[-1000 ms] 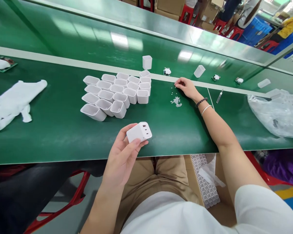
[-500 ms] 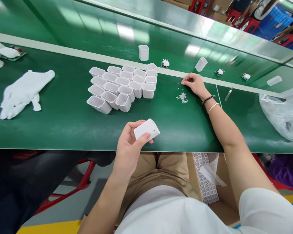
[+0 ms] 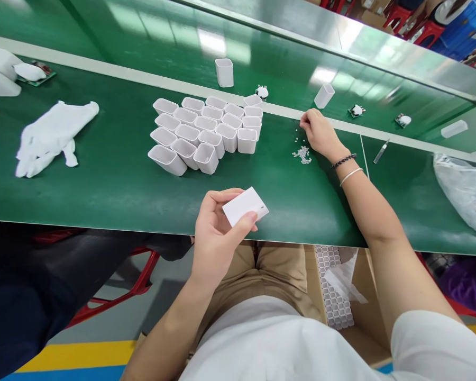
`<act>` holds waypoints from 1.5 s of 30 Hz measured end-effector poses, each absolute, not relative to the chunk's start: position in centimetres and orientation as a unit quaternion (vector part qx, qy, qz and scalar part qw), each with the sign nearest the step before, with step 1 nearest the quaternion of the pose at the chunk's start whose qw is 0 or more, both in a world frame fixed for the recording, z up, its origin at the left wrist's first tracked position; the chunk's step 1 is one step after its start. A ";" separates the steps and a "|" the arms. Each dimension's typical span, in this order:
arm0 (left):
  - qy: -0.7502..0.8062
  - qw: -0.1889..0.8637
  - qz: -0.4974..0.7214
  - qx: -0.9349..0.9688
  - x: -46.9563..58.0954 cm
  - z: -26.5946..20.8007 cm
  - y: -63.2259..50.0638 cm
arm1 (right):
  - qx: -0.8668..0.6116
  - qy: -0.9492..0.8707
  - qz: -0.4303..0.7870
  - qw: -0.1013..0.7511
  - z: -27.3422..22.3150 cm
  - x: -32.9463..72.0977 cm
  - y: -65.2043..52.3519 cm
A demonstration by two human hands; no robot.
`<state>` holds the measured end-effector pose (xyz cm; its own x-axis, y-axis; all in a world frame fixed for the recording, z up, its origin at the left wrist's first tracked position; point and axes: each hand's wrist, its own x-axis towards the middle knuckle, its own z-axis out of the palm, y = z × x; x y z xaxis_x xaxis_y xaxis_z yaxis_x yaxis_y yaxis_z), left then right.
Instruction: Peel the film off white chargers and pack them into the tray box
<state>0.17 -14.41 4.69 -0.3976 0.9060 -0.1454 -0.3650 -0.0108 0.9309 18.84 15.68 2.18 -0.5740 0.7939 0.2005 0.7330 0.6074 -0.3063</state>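
Observation:
My left hand (image 3: 218, 233) grips a white plastic housing (image 3: 244, 206) above the bench's front edge, thumb across its flat side near a small dark slot. My right hand (image 3: 318, 132) is at the far side of the work surface, fingertips drawn together in a pinch. Whatever lies between those fingers is hidden. Just below them is a small pile of tiny translucent pieces (image 3: 302, 154), with a few scattered loose above it. Between the hands and to the left stand several white open-topped housings (image 3: 188, 132) packed in rows.
A white glove (image 3: 55, 137) lies at left. Along the back are single housings (image 3: 224, 73) and small circuit boards with white parts (image 3: 357, 110). A pen-like tool (image 3: 381, 152) and a clear plastic bag (image 3: 466, 185) are at right. A cardboard box (image 3: 365, 296) sits below the bench edge.
The camera view has shifted slightly. The housing in my left hand has turned a little, its flat side facing up more. My right fingertips are curled in more at the pile's far side.

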 end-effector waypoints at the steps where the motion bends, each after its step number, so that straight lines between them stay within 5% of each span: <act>1: 0.518 0.478 0.658 0.265 0.3 4.9 -14.5 | -0.411 -0.885 0.117 0.184 3.3 18.3 14.0; 5: 0.519 0.466 0.668 0.260 0.5 5.8 -14.9 | -0.253 -0.894 0.270 0.254 8.6 16.4 4.9; 12: 0.524 0.429 0.687 0.264 0.5 6.6 -15.4 | -0.175 -0.897 0.357 0.192 12.5 15.2 -3.2; 26: 0.504 0.420 0.694 0.295 0.4 6.4 -15.4 | -0.030 -0.952 0.170 0.254 11.9 14.8 -3.1; 45: 0.499 0.406 0.700 0.310 0.5 6.5 -15.5 | -0.019 -0.952 0.169 0.255 11.8 14.9 -3.0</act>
<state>0.46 -15.47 6.46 -0.4774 0.8782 0.0290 -0.2582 -0.1718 0.9507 14.89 -3.00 11.79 -0.8692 0.1218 0.4793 -0.0507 0.9421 -0.3315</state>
